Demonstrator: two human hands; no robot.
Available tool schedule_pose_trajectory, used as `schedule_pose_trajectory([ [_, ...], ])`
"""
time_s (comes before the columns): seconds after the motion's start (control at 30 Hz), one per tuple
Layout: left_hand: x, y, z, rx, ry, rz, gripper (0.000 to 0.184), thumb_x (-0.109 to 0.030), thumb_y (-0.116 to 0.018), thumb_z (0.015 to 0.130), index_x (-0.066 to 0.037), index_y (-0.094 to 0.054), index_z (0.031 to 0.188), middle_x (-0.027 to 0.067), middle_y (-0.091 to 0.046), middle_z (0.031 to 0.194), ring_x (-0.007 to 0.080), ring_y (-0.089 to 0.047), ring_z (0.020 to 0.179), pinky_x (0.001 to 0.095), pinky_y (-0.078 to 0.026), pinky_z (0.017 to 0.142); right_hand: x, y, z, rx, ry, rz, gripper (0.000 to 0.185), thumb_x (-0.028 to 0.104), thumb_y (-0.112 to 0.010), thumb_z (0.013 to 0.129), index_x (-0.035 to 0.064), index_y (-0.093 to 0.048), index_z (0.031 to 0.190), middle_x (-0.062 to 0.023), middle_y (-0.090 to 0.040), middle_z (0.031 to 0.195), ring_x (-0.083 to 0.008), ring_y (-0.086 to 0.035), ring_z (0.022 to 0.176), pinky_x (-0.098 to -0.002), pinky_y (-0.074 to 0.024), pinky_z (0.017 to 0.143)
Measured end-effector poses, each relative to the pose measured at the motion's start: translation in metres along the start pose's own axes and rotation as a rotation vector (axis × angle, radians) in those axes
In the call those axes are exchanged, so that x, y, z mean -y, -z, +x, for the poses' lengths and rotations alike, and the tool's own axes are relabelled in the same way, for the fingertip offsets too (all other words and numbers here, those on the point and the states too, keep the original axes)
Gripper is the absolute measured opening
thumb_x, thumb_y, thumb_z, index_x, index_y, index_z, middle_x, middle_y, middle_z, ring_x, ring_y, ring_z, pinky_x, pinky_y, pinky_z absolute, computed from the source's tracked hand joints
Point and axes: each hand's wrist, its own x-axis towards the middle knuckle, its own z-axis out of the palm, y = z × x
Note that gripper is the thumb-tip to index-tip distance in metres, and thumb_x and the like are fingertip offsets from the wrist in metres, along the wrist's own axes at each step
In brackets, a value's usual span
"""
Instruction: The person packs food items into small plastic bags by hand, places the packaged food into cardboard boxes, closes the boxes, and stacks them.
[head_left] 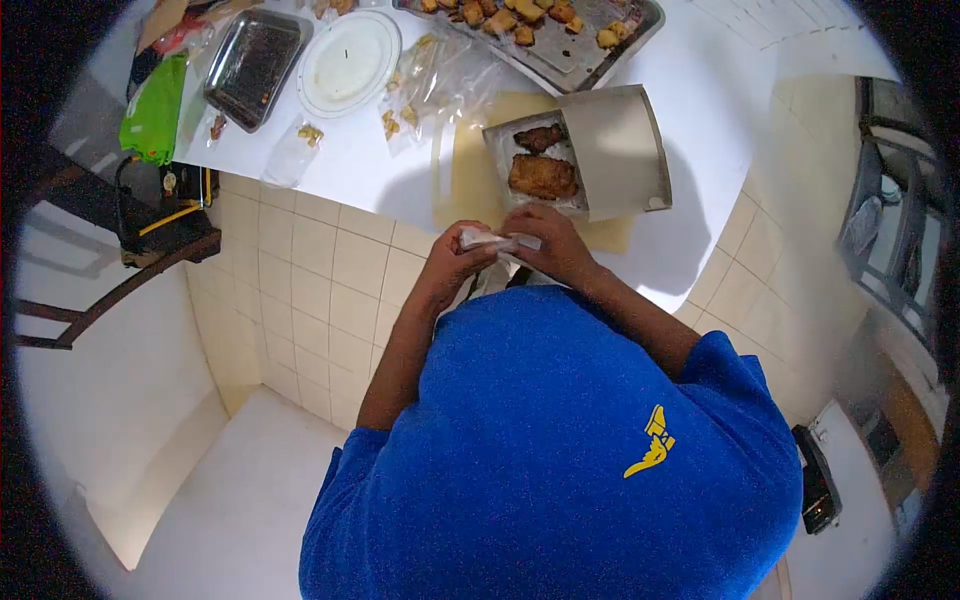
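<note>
A thin, whitish, see-through plastic bag (482, 240) is pinched between both hands, just off the table's near edge. My left hand (456, 262) grips its left end with thumb and fingers closed. On the other end, my right hand (552, 246) is closed too, and it partly hides the plastic. Just beyond the right hand, a cardboard food box (632, 150) lies with its lid folded open to the right. Inside it, on a white liner, are a browned, crusted slab of food (543, 176) and a smaller dark piece of meat (538, 138).
A tray (560, 68) of roasted chunks lies at the back. Left of it are clear bags (445, 85) with yellowish pieces, a white plate (350, 62) and a dark metal pan (256, 65). A green bag (155, 115) hangs at the left edge, near a chair (165, 250).
</note>
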Motion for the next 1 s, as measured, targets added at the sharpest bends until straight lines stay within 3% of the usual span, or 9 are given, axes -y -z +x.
schedule_pose_trajectory([
  [0.13, -0.003, -0.002, 0.011, -0.048, 0.067, 0.055, 0.026, -0.016, -0.068, 0.079, -0.003, -0.054, 0.096, 0.0054, -0.060, 0.088, 0.0131, -0.058, 0.081, 0.0272, -0.049, 0.073, 0.016, 0.008, 0.001, 0.059, -0.340, 0.360, 0.032, 0.020, -0.066, 0.080, 0.0046, -0.057, 0.107, -0.0115, -0.061, 0.096, -0.0198, -0.062, 0.081, -0.0318, -0.0512, 0.075],
  [0.23, -0.007, -0.002, 0.016, -0.069, 0.048, 0.113, 0.028, -0.019, -0.070, 0.078, -0.002, -0.054, 0.093, 0.0050, -0.060, 0.085, 0.0122, -0.057, 0.077, 0.0266, -0.048, 0.069, 0.020, 0.006, 0.003, 0.126, -0.400, 0.413, 0.034, 0.020, -0.065, 0.082, 0.0025, -0.055, 0.110, -0.0098, -0.061, 0.097, -0.0169, -0.061, 0.084, -0.0308, -0.0513, 0.075],
  [0.37, -0.010, 0.006, 0.019, -0.016, -0.026, 0.317, 0.031, -0.019, -0.072, 0.075, -0.002, -0.053, 0.092, 0.0061, -0.060, 0.084, 0.0120, -0.058, 0.076, 0.0271, -0.048, 0.069, -0.006, -0.017, -0.007, 0.108, -0.715, 0.882, 0.037, 0.021, -0.065, 0.082, 0.0027, -0.054, 0.113, -0.0082, -0.060, 0.099, -0.0145, -0.060, 0.084, -0.0293, -0.0512, 0.075],
  [0.43, -0.015, 0.007, 0.018, 0.013, -0.031, 0.406, 0.033, -0.018, -0.073, 0.073, -0.002, -0.053, 0.094, 0.0073, -0.060, 0.084, 0.0131, -0.059, 0.076, 0.0272, -0.049, 0.071, 0.003, -0.010, -0.002, 0.145, -0.786, 0.865, 0.036, 0.021, -0.064, 0.083, 0.0028, -0.055, 0.112, -0.0073, -0.060, 0.098, -0.0132, -0.059, 0.084, -0.0282, -0.0507, 0.075],
  [0.57, -0.012, 0.014, 0.015, 0.117, -0.167, 0.565, 0.040, -0.016, -0.073, 0.073, -0.004, -0.052, 0.105, 0.0094, -0.060, 0.091, 0.0165, -0.059, 0.082, 0.0291, -0.049, 0.077, 0.008, 0.005, 0.008, 0.209, -0.605, 0.646, 0.029, 0.018, -0.064, 0.083, 0.0026, -0.057, 0.106, -0.0062, -0.061, 0.094, -0.0118, -0.058, 0.083, -0.0271, -0.0499, 0.074],
  [0.63, -0.022, 0.015, 0.010, 0.172, -0.127, 0.340, 0.046, -0.014, -0.072, 0.073, -0.005, -0.050, 0.112, 0.0096, -0.059, 0.098, 0.0185, -0.059, 0.087, 0.0301, -0.049, 0.078, 0.001, 0.012, 0.015, 0.201, -0.665, 0.755, 0.026, 0.017, -0.064, 0.082, 0.0025, -0.059, 0.103, -0.0054, -0.062, 0.092, -0.0115, -0.058, 0.081, -0.0267, -0.0495, 0.073],
  [0.67, -0.026, 0.018, 0.009, 0.203, -0.108, 0.226, 0.048, -0.014, -0.071, 0.073, -0.005, -0.048, 0.115, 0.0097, -0.059, 0.101, 0.0196, -0.058, 0.090, 0.0306, -0.049, 0.079, -0.003, 0.014, 0.021, 0.072, -0.636, 0.709, 0.024, 0.016, -0.065, 0.082, 0.0026, -0.059, 0.101, -0.0048, -0.062, 0.091, -0.0113, -0.058, 0.080, -0.0265, -0.0495, 0.072],
  [0.83, -0.044, 0.105, 0.024, 0.112, -0.285, 0.487, 0.051, -0.014, -0.068, 0.077, -0.006, -0.044, 0.122, 0.0098, -0.057, 0.108, 0.0205, -0.056, 0.096, 0.0329, -0.048, 0.081, -0.024, 0.010, 0.050, -0.473, -0.537, 0.608, 0.018, 0.012, -0.068, 0.078, 0.0032, -0.060, 0.091, -0.0024, -0.061, 0.080, -0.0104, -0.058, 0.073, -0.0251, -0.0490, 0.068],
  [1.0, -0.057, 0.212, 0.017, -0.047, -0.352, 0.365, 0.043, -0.018, -0.064, 0.082, -0.006, -0.047, 0.119, 0.0077, -0.056, 0.110, 0.0174, -0.053, 0.098, 0.0317, -0.044, 0.084, -0.043, -0.021, 0.067, -0.688, -0.414, -0.116, 0.020, 0.017, -0.071, 0.075, 0.0042, -0.060, 0.086, -0.0039, -0.062, 0.073, -0.0119, -0.060, 0.069, -0.0260, -0.0482, 0.064],
])
